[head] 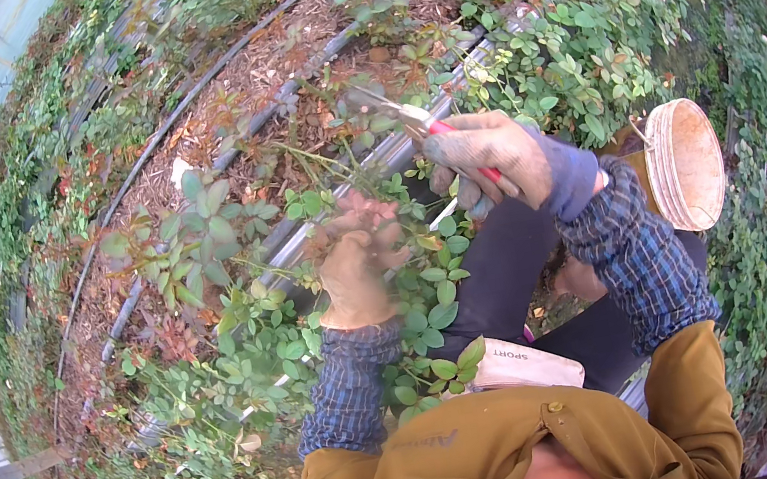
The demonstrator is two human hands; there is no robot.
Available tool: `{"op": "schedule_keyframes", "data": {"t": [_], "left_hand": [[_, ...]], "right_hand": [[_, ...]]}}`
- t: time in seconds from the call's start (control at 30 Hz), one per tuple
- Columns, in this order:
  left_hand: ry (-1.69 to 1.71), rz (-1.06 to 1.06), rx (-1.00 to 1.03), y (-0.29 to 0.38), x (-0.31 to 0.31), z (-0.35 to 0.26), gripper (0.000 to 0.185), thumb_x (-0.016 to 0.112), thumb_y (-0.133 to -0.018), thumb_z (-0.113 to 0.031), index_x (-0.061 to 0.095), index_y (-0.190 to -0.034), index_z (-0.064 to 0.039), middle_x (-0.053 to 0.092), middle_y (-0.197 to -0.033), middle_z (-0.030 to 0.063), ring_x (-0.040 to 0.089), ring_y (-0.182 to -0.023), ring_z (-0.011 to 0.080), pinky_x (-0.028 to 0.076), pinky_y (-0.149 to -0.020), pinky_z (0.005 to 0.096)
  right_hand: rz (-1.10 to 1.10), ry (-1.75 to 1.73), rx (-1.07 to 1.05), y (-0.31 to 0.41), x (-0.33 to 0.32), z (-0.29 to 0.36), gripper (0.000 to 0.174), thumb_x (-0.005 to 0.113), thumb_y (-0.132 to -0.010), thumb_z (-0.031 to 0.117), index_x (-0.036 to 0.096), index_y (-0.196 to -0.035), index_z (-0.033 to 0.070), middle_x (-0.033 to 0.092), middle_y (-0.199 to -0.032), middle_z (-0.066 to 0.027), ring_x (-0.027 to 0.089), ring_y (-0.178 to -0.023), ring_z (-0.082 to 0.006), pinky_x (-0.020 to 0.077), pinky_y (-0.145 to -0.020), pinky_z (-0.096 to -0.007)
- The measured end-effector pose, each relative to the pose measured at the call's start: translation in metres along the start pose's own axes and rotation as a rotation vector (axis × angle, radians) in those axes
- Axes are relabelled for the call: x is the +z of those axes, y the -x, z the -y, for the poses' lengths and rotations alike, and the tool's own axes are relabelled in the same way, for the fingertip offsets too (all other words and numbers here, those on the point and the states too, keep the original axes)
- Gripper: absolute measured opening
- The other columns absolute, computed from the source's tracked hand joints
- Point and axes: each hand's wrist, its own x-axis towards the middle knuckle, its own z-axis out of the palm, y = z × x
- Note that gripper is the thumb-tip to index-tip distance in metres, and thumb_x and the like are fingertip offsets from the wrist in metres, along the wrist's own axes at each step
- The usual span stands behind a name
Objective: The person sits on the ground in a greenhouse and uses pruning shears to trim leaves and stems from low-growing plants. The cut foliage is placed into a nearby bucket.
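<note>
My right hand (491, 157), in a worn work glove, holds pruning shears (426, 118) with red handles; their metal blades point up and left over the rose plants. My left hand (356, 271), in a tan glove and blurred, is lower left of the shears, with its fingers at a cluster of reddish rose leaves (368, 213). Whether its fingers grip a stem cannot be told. Green rose stems (316, 155) lie beyond my left hand. Leafy green rose shoots (441, 290) stand just right of it.
A dirty white bucket (685, 166) lies tilted at the right, beside my knee. Grey pipes (287, 252) run diagonally along the bed of wood-chip mulch (212, 127). Thin dark hoses (155, 144) cross the bed. Dense rose foliage (576, 70) grows at the upper right.
</note>
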Motion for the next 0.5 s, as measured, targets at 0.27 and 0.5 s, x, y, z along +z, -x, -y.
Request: {"op": "schedule_keyframes", "data": {"t": [0.27,0.5], "left_hand": [[0.198,0.086,-0.231,-0.031,-0.026,0.007,0.028,0.048,-0.075,0.007,0.057,-0.102,0.006,0.058,-0.102,0.0198,0.060,-0.081,0.0256,0.048,-0.056,0.0372],[-0.052,0.239,-0.366,-0.066,-0.009,0.013,0.043,0.058,-0.085,0.004,0.056,-0.128,0.003,0.063,-0.088,0.0175,0.062,-0.064,0.0170,0.050,-0.047,0.0267]], "right_hand": [[-0.153,0.217,0.018,-0.053,0.031,0.046,0.047,0.076,-0.091,0.046,0.069,-0.111,0.004,0.063,-0.079,-0.0008,0.064,-0.068,-0.0100,0.0495,-0.056,-0.0244],[-0.170,1.454,-0.334,-0.055,0.046,0.071,0.049,0.071,-0.085,0.034,0.064,-0.118,-0.003,0.073,-0.088,-0.0153,0.073,-0.081,-0.0321,0.0539,-0.072,-0.0466]]}}
